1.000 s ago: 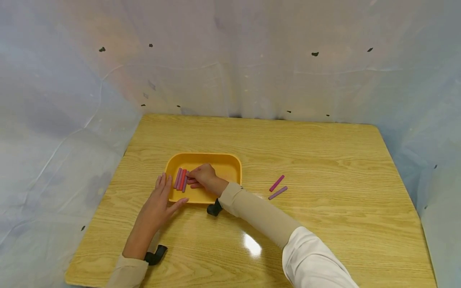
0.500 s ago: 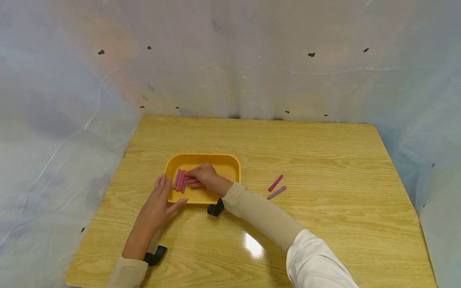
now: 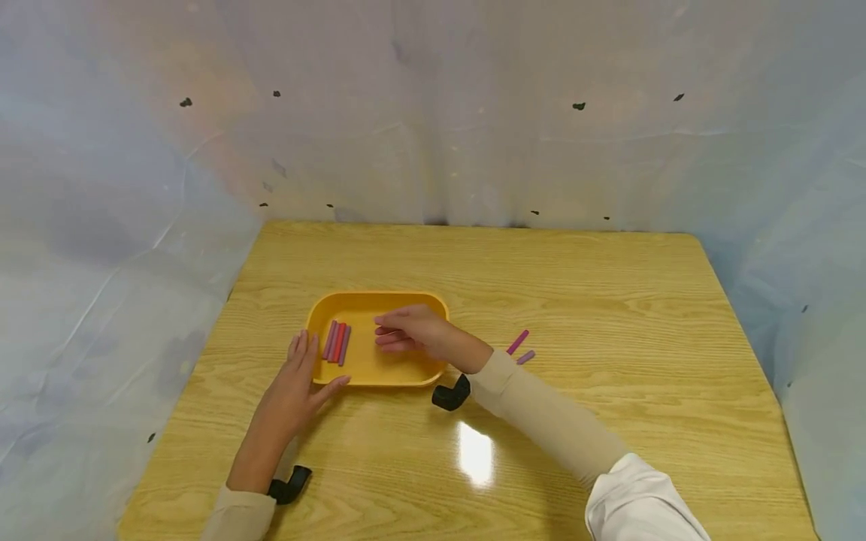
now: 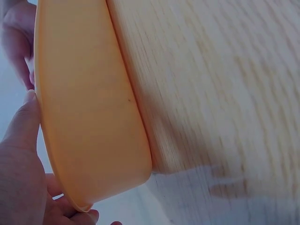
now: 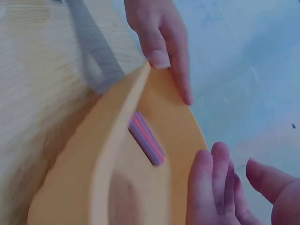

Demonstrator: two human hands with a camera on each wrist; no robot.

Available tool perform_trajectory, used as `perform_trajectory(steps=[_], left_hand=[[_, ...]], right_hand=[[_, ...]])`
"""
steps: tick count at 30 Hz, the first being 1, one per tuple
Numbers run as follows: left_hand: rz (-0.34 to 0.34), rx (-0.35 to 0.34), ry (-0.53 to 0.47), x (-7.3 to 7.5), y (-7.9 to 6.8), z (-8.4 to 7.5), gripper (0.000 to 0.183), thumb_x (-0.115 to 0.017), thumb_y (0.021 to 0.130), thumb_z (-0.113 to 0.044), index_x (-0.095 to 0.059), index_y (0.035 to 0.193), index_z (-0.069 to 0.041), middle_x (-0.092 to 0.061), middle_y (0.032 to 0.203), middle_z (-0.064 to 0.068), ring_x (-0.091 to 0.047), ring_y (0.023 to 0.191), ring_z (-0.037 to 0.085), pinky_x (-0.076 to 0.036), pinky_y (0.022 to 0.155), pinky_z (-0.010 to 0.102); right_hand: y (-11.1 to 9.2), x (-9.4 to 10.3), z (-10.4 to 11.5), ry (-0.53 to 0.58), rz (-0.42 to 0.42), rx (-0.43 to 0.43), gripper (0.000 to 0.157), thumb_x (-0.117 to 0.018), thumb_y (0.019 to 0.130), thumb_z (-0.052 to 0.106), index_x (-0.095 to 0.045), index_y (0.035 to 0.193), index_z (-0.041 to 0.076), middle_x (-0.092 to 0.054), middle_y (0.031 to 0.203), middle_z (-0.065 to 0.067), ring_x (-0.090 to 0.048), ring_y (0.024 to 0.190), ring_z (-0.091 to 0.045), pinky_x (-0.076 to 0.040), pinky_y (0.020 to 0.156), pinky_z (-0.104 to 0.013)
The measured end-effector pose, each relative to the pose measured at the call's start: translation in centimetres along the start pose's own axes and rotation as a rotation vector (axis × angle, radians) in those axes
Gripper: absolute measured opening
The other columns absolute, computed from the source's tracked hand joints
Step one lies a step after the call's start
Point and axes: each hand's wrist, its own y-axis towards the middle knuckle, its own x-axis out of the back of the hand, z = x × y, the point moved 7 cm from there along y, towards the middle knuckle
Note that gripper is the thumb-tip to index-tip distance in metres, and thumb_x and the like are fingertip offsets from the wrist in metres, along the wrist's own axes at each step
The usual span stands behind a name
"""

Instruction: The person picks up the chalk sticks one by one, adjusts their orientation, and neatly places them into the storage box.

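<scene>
Several slim coloured sticks (image 3: 337, 343), purple, pinkish and one red, lie side by side inside the yellow tray (image 3: 368, 370), towards its left end. They look like chalk or pastels. My left hand (image 3: 289, 392) rests at the tray's left front corner, fingers along the left side and thumb on the front rim. In the left wrist view that thumb (image 4: 23, 123) touches the rim. My right hand (image 3: 421, 330) is over the tray's right half, apart from the sticks. The right wrist view shows its fingers (image 5: 200, 183) extended, thumb apart, nothing held.
To the right of the tray, a magenta stick (image 3: 518, 342) and a purple stick (image 3: 526, 357) lie on the wooden table (image 3: 609, 323), partly hidden by the right forearm. Pale sheeting (image 3: 433, 113) hangs behind the table and at its sides.
My right hand has let go at the row of sticks and moved right, uncovering the row. Its forearm now overlaps the loose sticks. My left hand stays at the tray corner.
</scene>
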Motion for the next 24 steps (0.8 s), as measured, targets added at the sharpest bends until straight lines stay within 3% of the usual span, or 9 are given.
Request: perform_trajectory(steps=[5,10,17,24], left_hand=[[-0.008,-0.004,-0.005,0.0,0.0,0.1,0.098,-0.050,0.084,-0.064,-0.008,0.149,-0.004,-0.003,0.153,0.020,-0.005,0.140,0.034,-0.024,0.103,0.057],[-0.006,-0.006,-0.015,0.0,-0.1,0.0,0.097,-0.050,0.085,-0.064,-0.009,0.149,-0.004,-0.004,0.153,0.020,-0.002,0.140,0.031,-0.024,0.102,0.058],[-0.015,-0.013,-0.014,0.0,-0.1,-0.2,0.097,-0.050,0.085,-0.063,-0.009,0.149,-0.004,-0.003,0.153,0.020,-0.003,0.140,0.033,-0.024,0.102,0.058],[-0.004,-0.015,-0.041,0.0,-0.2,-0.5,0.095,-0.051,0.086,-0.061,-0.009,0.150,-0.005,0.000,0.153,0.018,-0.001,0.140,0.031,-0.024,0.102,0.059]], right_hand=[[-2.2,2.5,0.9,-0.016,0.026,0.018,0.039,-0.060,0.092,0.014,-0.054,0.121,-0.011,-0.063,0.105,-0.018,-0.067,0.085,-0.021,-0.052,0.081,-0.036],[-4.7,5.4,1.6,-0.062,0.039,0.048,0.033,-0.057,0.094,0.015,-0.057,0.119,-0.007,-0.057,0.116,-0.024,-0.065,0.092,-0.025,-0.050,0.085,-0.037],[-7.4,9.2,2.3,-0.147,0.056,0.117,0.043,-0.053,0.096,0.015,-0.045,0.128,-0.013,-0.050,0.123,-0.029,-0.057,0.107,-0.034,-0.041,0.095,-0.048],[-9.6,13.4,1.8,-0.334,-0.026,0.088,0.047,-0.058,0.093,0.029,-0.050,0.127,-0.003,-0.054,0.122,-0.023,-0.051,0.113,-0.041,-0.041,0.093,-0.053]])
